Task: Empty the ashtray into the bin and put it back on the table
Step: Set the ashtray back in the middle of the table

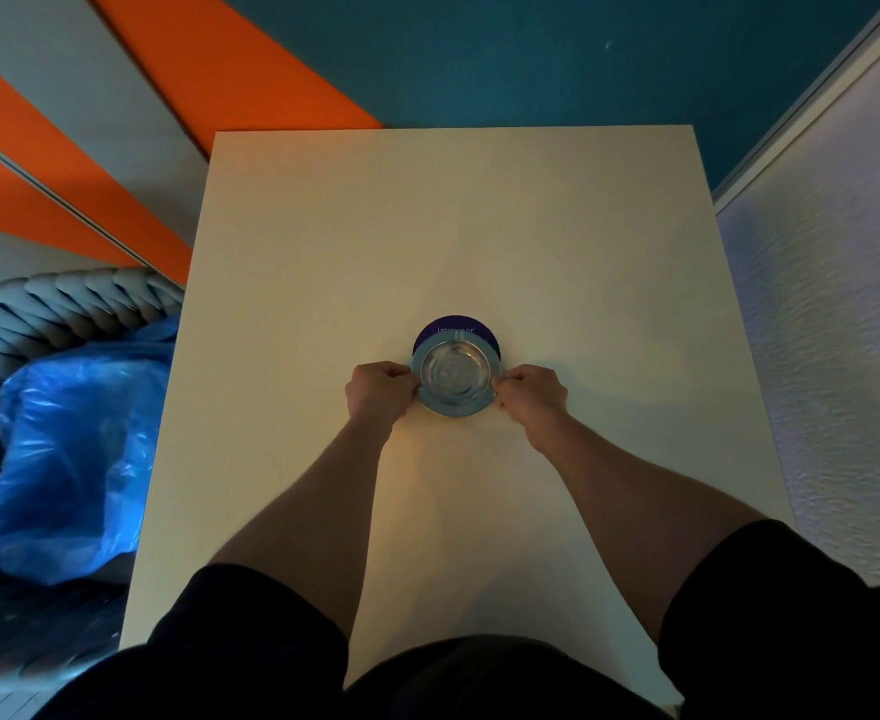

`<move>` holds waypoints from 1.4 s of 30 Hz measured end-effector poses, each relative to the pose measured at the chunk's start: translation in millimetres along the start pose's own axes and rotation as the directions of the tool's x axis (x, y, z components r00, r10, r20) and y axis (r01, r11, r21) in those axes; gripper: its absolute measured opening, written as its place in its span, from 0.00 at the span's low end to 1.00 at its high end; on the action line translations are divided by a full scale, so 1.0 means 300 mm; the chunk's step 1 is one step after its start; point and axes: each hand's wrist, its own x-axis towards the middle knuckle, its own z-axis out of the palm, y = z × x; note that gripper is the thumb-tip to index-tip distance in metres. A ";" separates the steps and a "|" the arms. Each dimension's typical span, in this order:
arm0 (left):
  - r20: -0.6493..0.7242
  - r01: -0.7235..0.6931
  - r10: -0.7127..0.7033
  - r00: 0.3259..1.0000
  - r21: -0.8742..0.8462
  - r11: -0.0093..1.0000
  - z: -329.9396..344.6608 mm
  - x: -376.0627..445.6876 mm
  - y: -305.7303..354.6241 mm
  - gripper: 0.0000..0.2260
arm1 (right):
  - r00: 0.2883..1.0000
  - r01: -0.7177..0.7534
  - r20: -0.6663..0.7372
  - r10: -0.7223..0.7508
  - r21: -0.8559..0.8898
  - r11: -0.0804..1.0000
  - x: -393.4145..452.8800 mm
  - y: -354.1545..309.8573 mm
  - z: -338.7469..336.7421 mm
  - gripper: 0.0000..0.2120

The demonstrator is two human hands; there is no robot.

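Note:
A round clear glass ashtray (453, 377) sits near the middle of the cream table (453, 226), overlapping a dark purple round coaster (456, 324) whose far edge shows behind it. My left hand (380, 389) pinches the ashtray's left rim and my right hand (531, 394) pinches its right rim. The bowl looks clean, with nothing visible inside. The bin (32, 314), a grey woven basket lined with a blue plastic bag (69, 449), stands on the floor to the left of the table.
A white textured wall (843, 330) runs close along the table's right side. Behind the table the wall is teal (479, 54), with orange and grey panels (230, 59) at the far left. My dark sleeves fill the bottom of the view.

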 end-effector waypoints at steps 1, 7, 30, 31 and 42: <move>-0.002 -0.001 0.001 1.000 -0.003 1.000 0.003 0.008 0.009 0.10 | 1.000 0.000 -0.001 0.000 0.001 1.000 0.010 -0.009 -0.001 0.06; -0.003 -0.015 0.015 1.000 -0.026 1.000 0.021 0.052 0.053 0.08 | 1.000 -0.013 -0.008 0.013 0.004 1.000 0.056 -0.049 -0.006 0.07; -0.011 -0.035 0.035 0.999 0.029 0.999 0.025 0.083 0.077 0.04 | 1.000 -0.005 0.020 0.004 0.025 1.000 0.046 -0.065 -0.024 0.11; -0.007 -0.033 0.033 0.999 0.029 0.999 0.024 0.081 0.071 0.05 | 1.000 -0.005 0.013 0.004 0.031 1.000 0.048 -0.066 -0.025 0.11; 0.023 -0.023 0.023 0.999 0.005 1.000 0.013 0.077 0.043 0.06 | 1.000 0.017 0.003 -0.017 -0.021 1.000 0.054 -0.095 -0.040 0.09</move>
